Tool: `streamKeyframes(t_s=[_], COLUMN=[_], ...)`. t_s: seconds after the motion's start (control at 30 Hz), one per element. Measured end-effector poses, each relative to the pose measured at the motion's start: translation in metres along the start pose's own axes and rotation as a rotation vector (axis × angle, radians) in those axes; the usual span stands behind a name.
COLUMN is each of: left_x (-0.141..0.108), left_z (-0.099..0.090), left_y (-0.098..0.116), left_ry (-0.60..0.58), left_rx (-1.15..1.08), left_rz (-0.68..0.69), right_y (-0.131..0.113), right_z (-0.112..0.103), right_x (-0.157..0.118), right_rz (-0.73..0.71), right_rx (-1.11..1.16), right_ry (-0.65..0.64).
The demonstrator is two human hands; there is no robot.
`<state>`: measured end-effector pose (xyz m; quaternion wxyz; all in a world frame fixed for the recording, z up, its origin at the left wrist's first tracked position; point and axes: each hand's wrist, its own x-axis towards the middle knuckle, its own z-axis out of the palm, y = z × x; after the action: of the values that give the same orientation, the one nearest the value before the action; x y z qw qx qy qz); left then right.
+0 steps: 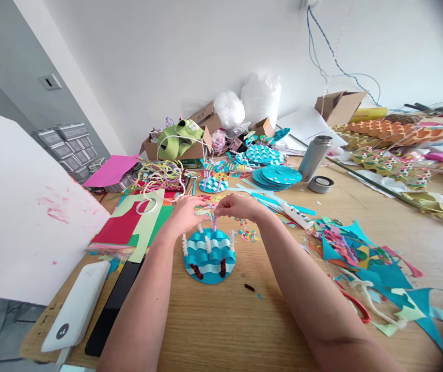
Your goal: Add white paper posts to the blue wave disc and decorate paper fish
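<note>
- Left hand [183, 214]: at 11 o'clock from the centre of the blue round craft, fingers loosely curled; what the fingertips hold, if anything, I cannot tell.
- Right hand [237, 206]: at 1 o'clock, thumb and fingers drawn together by the tip of a purple post [214, 224]; whether they grip it or something smaller, I cannot tell.
- Blue round craft [209, 257]: it lies on the wooden table [214, 330], just below both hands. The disc carries wavy strips, alternating turquoise and pale blue.
- Its posts look ribbed or twisted. Seven show: one purple at 12; four white posts [208, 244], near 10, between 11 and 12, at the middle and at 2; two dark brown posts [222, 267], at 7 and 4.
- Hard to make out: a pale speckled piece [203, 212] lies partly behind the left fingers.
- One dark brown scrap [249, 287] lies near the disc at 4 o'clock.
- One white tube [298, 215] lies at 2 o'clock.
- At 12, beyond the hands, one similar small craft [214, 184] carries patterned figures, too small to read clearly.
- At 1, a stack of blue discs [277, 177]; their edges overlap, so I cannot count them.
- At 4, one red handle [361, 310] is partly covered by scraps.
- At 8, one black slab [113, 305] is partly hidden by the left forearm; one white device [76, 305] lies beside it.
</note>
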<state>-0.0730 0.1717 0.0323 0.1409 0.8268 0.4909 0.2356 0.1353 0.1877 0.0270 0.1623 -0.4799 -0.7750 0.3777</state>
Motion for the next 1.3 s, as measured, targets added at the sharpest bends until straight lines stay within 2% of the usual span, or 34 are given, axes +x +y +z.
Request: streamKeyframes(t_s=[0.13, 0.27, 0.53, 0.63, 0.73, 0.97, 1.3], left_x=[-0.011, -0.016, -0.013, -0.016, -0.021, -0.029, -0.028], left_z=[-0.013, -0.015, 0.008, 0.017, 0.021, 0.027, 0.033], left_y=[-0.01, -0.026, -0.049, -0.052, -0.049, -0.041, -0.045], left_ry=[0.089, 0.15, 0.114, 0.097, 0.073, 0.01, 0.056], left_rx=[-0.303, -0.528, -0.61, -0.649, -0.708, -0.864, -0.882], left_rz=[-0.151, -0.261, -0.332, -0.368, -0.358, -0.283, -0.283], right_y=[0.002, 0.003, 0.016, 0.021, 0.024, 0.024, 0.021], right_z=[-0.006, -0.007, 0.026, 0.039, 0.047, 0.053, 0.056], right_x=[-0.004, -0.004, -0.001, -0.001, 0.0, 0.004, 0.005], right_rz=[-0.029, -0.03, -0.021, 0.019, 0.041, -0.047, 0.048], right_rx=[0.002, 0.078, 0.138, 0.185, 0.243, 0.277, 0.197], right_ry=[-0.001, 0.006, -0.018, 0.019, 0.047, 0.059, 0.086])
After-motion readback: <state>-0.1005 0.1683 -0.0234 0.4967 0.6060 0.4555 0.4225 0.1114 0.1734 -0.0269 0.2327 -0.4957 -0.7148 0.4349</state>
